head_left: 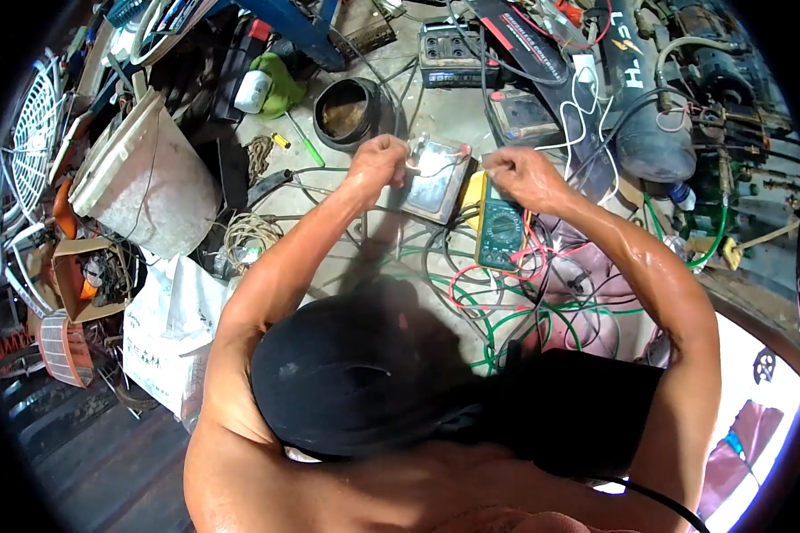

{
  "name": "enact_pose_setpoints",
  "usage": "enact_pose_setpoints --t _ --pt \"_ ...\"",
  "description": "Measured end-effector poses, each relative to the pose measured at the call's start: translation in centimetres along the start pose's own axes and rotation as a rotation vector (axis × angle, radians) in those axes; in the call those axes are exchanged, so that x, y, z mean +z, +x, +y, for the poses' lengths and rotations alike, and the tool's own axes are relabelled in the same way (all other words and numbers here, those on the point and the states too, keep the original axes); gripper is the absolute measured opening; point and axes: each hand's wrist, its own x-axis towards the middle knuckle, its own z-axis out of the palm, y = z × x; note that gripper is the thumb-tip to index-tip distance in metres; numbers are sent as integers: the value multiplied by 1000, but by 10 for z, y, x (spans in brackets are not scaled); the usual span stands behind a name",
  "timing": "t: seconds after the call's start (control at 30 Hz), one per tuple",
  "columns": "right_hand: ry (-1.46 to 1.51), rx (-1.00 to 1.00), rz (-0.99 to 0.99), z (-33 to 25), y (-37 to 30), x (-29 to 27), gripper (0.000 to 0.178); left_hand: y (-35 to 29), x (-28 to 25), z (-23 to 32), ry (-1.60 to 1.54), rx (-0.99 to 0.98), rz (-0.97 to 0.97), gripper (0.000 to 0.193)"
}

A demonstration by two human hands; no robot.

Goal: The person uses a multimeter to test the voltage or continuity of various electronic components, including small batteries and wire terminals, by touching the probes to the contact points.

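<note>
— Where are your hands?

— Both out ahead of me over the floor. My left hand (378,162) is curled shut at the left edge of the battery (436,180); it seems to pinch something thin there, a probe or a wire end, but the fingers hide it, so I cannot tell what. My right hand (526,175) is also closed, fingertips together on a thin lead at the battery's right edge, just above the meter (498,226).

— And how does the battery lie?

— Flat, shiny top up, between my two hands and touching both. Its long axis runs away from me, tilted slightly. The hands are about equally near, one on each side.

— The meter?

— Yellow-green, just right of the battery and nearer me, its long side running the same way. My right wrist is over its top end.

— Room to move?

— Little. Red and green wires (507,302) loop thickly on the floor between me and the meter. A black ring (351,111) sits beyond my left hand and a second battery (458,53) farther off. A white bucket (147,182) stands well to the left. The barest floor is under my left forearm.
</note>
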Motion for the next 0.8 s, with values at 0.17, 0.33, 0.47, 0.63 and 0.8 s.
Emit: enact_pose_setpoints --t 0.17,0.33,0.47,0.63,0.8 --pt "37 20 -77 23 -32 -2 26 7 6 -5 33 6 12 10" --pt "28 57 -78 19 -43 -15 27 7 10 -7 47 24 46 14" --pt "3 44 -66 20 -40 -17 29 9 5 -9 100 1 57 12" --pt "-7 44 -68 11 -38 -19 29 8 6 -8 112 -10 57 13" --pt "-20 42 -66 11 -38 -19 29 5 7 -5 110 -23 72 14"
